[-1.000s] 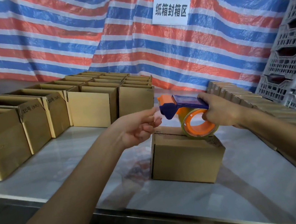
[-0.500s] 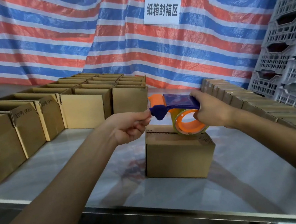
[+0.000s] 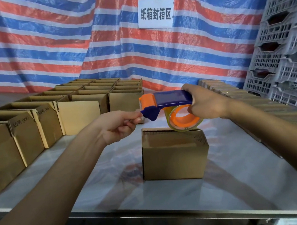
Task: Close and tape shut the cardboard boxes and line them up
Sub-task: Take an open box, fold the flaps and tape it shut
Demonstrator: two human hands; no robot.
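Cardboard box, flaps closed, sits alone near the middle of the glossy pale table as a person holds one tape dispenser just above its top. The right hand wraps its fingers round the blue plastic handle. The left hand, whose fingertips were short of the dispenser's nose a second ago, now pinches the tape end there between thumb and forefinger. An orange core carries the clear tape roll, which hangs over the box's far edge; contact cannot be judged. Open boxes of plain corrugated brown stand in rows at left, too crowded to count. Behind hangs a striped red, white and blue tarp with one white paper sign; grey lattice crates stack at right.
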